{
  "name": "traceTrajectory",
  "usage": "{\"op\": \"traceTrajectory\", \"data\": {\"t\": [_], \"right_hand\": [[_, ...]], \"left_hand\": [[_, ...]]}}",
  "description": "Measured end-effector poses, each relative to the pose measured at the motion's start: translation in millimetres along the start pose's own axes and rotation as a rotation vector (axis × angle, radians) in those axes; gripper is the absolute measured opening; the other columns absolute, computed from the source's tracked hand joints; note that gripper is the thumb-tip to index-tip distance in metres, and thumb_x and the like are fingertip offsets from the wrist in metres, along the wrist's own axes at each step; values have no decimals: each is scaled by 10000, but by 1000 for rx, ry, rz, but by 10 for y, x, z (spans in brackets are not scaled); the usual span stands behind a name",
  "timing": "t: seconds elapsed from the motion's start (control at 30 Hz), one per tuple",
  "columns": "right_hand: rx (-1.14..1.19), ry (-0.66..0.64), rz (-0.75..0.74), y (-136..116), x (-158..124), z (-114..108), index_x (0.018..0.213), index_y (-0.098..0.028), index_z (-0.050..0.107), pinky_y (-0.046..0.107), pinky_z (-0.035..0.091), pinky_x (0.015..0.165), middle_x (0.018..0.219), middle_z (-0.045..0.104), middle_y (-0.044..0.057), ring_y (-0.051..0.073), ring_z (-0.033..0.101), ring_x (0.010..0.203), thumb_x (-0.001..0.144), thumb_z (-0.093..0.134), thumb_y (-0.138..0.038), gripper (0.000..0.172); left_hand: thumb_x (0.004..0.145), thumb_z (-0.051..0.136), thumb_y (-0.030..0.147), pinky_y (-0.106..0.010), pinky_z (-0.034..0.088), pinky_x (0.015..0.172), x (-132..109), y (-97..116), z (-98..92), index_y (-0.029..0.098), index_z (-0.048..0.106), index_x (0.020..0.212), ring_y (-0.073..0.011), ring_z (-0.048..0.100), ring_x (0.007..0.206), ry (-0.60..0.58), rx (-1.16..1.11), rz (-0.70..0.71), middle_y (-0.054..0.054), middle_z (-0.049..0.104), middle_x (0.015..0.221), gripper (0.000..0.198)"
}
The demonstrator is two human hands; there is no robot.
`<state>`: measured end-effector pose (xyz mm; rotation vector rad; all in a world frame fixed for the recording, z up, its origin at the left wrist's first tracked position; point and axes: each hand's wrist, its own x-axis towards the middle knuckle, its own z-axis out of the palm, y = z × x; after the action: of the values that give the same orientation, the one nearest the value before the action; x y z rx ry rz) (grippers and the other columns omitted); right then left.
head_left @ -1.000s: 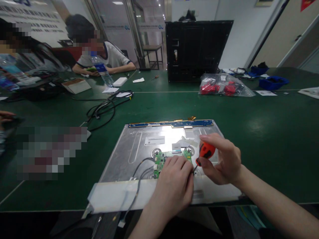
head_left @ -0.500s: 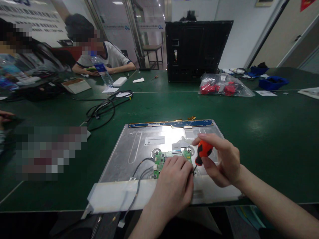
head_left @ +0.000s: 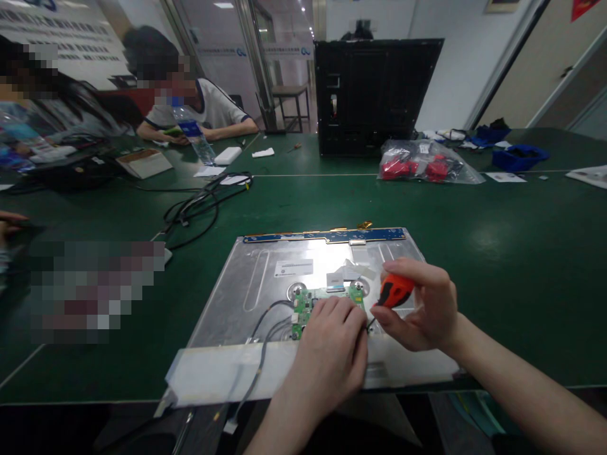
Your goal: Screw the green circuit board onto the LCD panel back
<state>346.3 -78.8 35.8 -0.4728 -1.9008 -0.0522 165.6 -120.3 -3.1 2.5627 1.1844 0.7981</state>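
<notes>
My right hand [head_left: 427,306] grips a small screwdriver [head_left: 397,291] by its orange and black handle. The handle leans right, and its thin shaft runs down to the left beside my left hand [head_left: 334,347]. That hand rests over a green circuit board [head_left: 306,309] with its fingers bent and pressed together. Its thumb and fingertips are partly hidden, so what they pinch, if anything, is not visible. Under the board lies a silver display panel [head_left: 251,287], with a blue circuit strip [head_left: 303,237] along its far edge. Grey cables [head_left: 262,357] run from the board over the panel's near edge.
Across the green table [head_left: 284,202], a black monitor housing [head_left: 374,95] stands upright. A plastic bag with red pieces [head_left: 429,165] lies by it. Black cables [head_left: 208,202], a water bottle [head_left: 196,140] and a blue tray [head_left: 520,157] are around. Two people sit at the far left.
The screwdriver handle has tilted further to the right and lower, and my right hand's fingers have shifted with it. My left hand and the panel stay where they were.
</notes>
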Motion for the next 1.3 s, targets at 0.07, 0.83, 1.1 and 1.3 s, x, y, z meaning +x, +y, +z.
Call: {"op": "traceTrajectory", "data": {"t": [0.07,0.83,1.1,1.3], "right_hand": [[46,-23,2,6,-7,-7,1463,-163,474,256,549,463,864,657,12,144,635,573,922,582,-220,555],[110,-30,26,-2,-13,-26,1440,-174,489,278,553,489,873,677,27,168,663,627,882,555,-173,561],[10,27,6,-15,19,0,1389,-188,509,246,474,422,775,604,-32,132,563,518,862,616,-151,540],[-15,-9,-1,-22,41,-6,1456,-207,489,262,520,448,696,605,-54,162,572,526,944,603,-178,525]], "left_hand": [[895,561,85,-422,489,822,4,3,-5,192,615,934,-276,612,914,-20,-2,-9,-70,677,963,126],[914,558,103,-424,487,820,2,6,-16,200,606,943,-279,607,915,-40,15,-16,-69,677,962,112],[889,550,86,-427,500,818,1,5,-18,199,604,924,-277,611,909,-36,24,-13,-70,676,947,129],[887,546,88,-431,510,814,-1,12,-11,203,610,932,-281,619,909,-18,7,-8,-74,684,955,139]]}}
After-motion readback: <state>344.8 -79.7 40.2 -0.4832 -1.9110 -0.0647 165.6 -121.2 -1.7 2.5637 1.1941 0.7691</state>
